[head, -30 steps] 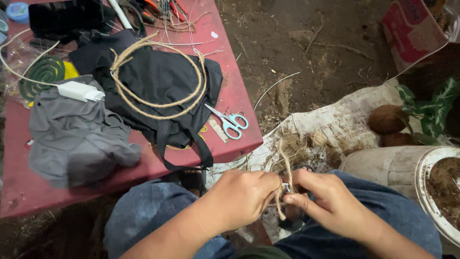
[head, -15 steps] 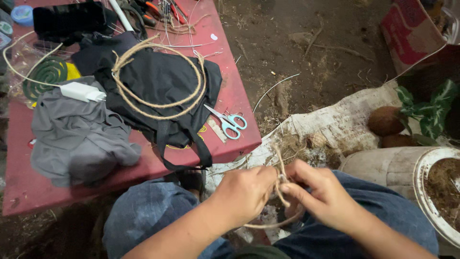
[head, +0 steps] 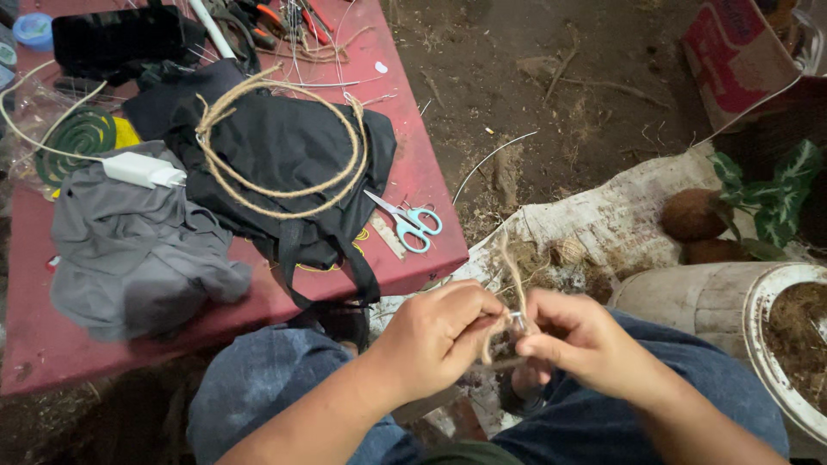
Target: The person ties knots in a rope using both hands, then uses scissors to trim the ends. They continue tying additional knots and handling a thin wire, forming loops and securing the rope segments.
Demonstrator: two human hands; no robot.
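Note:
My left hand (head: 435,340) and my right hand (head: 581,344) meet over my lap, above my blue jeans. Both pinch a strand of tan fibre twine (head: 510,275) that rises between them, wound around a thin wire piece held at the fingertips. The fingers of both hands are closed on the twine. A finished hoop wrapped in the same twine (head: 284,142) lies on a black bag (head: 293,164) on the red table (head: 52,344), well to the upper left of my hands.
Light blue scissors (head: 413,226) lie near the table's front right corner. A grey cloth (head: 138,250), a white charger (head: 142,170), a green coil (head: 77,138) and pliers sit on the table. A white sack with coconuts (head: 693,215), a plant and a soil-filled pot (head: 792,344) stand to the right.
My hands have shifted slightly right and upward; the loop of twine seen hanging below them half a second ago is drawn in, and the strand stands up between my fingers.

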